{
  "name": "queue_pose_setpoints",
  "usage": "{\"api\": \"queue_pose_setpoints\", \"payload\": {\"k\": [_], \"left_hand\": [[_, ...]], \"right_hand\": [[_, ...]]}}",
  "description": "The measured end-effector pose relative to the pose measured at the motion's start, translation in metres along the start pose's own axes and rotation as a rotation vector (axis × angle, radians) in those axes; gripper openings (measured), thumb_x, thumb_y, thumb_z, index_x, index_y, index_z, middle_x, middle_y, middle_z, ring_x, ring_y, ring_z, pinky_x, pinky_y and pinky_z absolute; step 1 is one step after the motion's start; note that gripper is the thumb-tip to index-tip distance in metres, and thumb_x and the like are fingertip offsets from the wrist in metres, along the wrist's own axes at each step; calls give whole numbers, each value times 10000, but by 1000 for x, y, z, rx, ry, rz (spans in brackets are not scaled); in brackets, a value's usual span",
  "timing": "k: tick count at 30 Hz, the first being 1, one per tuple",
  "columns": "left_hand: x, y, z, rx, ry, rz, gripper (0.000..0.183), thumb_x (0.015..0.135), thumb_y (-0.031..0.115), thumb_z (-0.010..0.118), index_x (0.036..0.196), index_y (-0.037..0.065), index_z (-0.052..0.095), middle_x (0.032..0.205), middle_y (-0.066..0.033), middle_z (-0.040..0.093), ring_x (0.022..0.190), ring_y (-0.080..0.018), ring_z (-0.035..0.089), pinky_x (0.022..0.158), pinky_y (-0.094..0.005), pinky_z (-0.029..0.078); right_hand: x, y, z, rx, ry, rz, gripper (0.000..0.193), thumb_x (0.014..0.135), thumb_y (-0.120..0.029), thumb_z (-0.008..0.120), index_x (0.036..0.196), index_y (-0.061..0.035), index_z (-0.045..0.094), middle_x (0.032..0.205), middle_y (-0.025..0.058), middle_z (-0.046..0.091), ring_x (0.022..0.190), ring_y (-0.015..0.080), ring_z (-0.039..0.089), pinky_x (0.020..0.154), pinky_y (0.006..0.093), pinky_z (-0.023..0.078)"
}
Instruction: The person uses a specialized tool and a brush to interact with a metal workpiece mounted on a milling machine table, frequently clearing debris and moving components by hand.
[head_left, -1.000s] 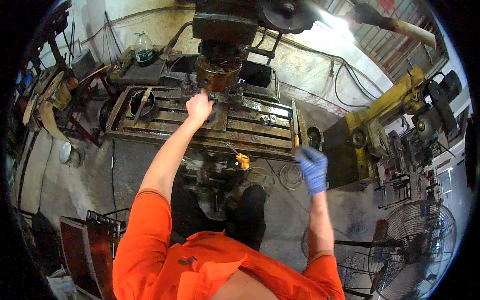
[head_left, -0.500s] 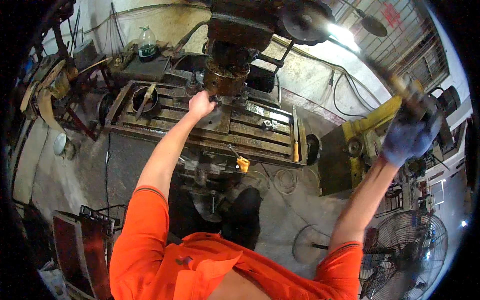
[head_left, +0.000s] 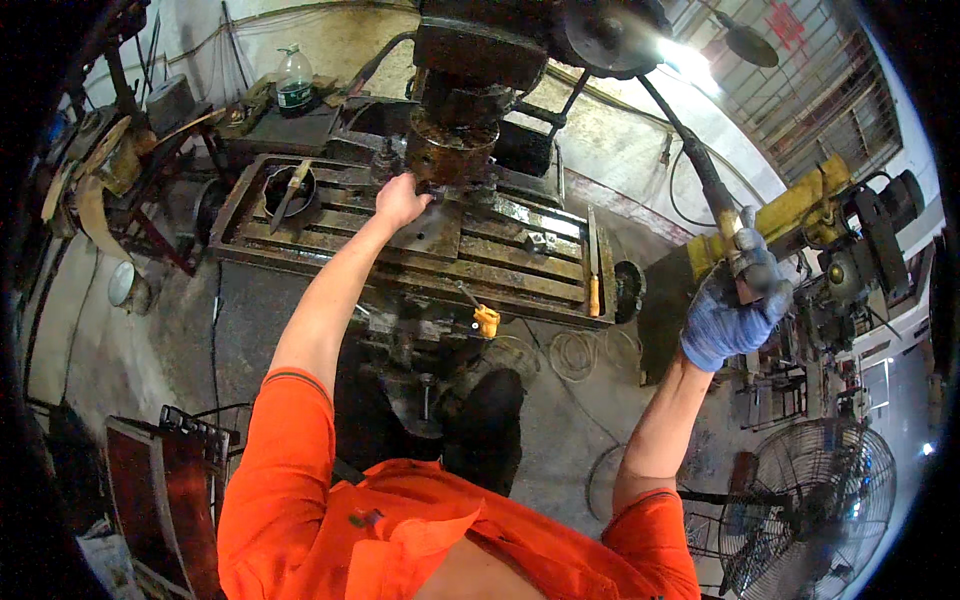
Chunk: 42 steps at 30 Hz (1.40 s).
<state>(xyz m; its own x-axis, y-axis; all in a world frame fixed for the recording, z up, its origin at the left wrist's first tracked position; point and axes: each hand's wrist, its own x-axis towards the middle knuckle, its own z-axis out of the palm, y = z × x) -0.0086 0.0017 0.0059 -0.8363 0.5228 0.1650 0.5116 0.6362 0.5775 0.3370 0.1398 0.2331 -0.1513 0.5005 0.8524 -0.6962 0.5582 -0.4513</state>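
My bare left hand (head_left: pixel 401 204) is closed just below the front of the rusty round machine head (head_left: pixel 452 146); a small dark bit shows at its fingertips, too hidden to name. Beneath lies the oily slotted machine table (head_left: pixel 385 240). At the right, my right hand (head_left: pixel 735 310), in a blue-grey glove, grips the pale end of a long dark lever (head_left: pixel 705 165). The lever slants up and left toward the round dark wheel (head_left: pixel 605 40) on the machine.
A dark pot (head_left: pixel 290 192) with a brush stands on the table's left end. A file (head_left: pixel 594 280) with a yellow handle lies at its right end, near small metal blocks (head_left: pixel 540 242). A yellow-handled tool (head_left: pixel 486 320) hangs at the front edge. A large fan (head_left: pixel 810 500) stands at lower right.
My right hand has come left and slightly down, swinging the lever with it; the lever was blurred before. My left hand has stayed at nearly the same spot below the machine head.
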Motion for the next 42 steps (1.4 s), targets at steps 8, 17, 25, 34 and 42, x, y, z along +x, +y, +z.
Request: {"api": "queue_pose_setpoints", "payload": {"k": [8, 17, 25, 34, 42], "left_hand": [[-27, -24, -27, -424, -21, 112, 396, 750, 145, 616, 1113, 3, 547, 606, -138, 610, 455, -201, 578, 505, -330, 460], [-76, -39, -67, -471, 14, 110, 342, 774, 119, 600, 1077, -34, 557, 651, -110, 621, 435, -126, 536, 433, -288, 427], [-92, -55, -77, -466, -57, 35, 328, 789, 113, 598, 1081, -33, 561, 595, -85, 581, 407, -121, 516, 417, -280, 419], [-97, -55, -82, -505, -73, 15, 328, 803, 115, 592, 1090, -38, 554, 597, -78, 579, 411, -112, 508, 408, -276, 411], [-111, -54, -106, -494, -54, 18, 308, 803, 126, 588, 1063, -36, 565, 625, -81, 591, 424, -108, 506, 421, -272, 413]], "right_hand": [[-18, 14, -9, 63, 53, 78, 434, 895, -348, 342, 879, 34, 547, 912, 136, 566, 979, 263, 483, 919, 397, 316], [-32, 29, -30, 296, 92, 150, 345, 886, -286, 394, 764, 17, 504, 886, 137, 547, 907, 212, 479, 977, 350, 296], [-42, 21, -4, 209, 272, 223, 400, 873, -350, 384, 733, -5, 529, 744, 63, 517, 771, 162, 465, 812, 302, 353], [-51, 33, -14, 185, 158, 150, 380, 869, -320, 374, 567, -91, 373, 631, 51, 412, 762, 196, 440, 971, 407, 273], [-41, 24, -4, 141, 86, 41, 396, 872, -323, 385, 549, -100, 335, 615, 46, 379, 734, 214, 413, 995, 435, 251]]}}
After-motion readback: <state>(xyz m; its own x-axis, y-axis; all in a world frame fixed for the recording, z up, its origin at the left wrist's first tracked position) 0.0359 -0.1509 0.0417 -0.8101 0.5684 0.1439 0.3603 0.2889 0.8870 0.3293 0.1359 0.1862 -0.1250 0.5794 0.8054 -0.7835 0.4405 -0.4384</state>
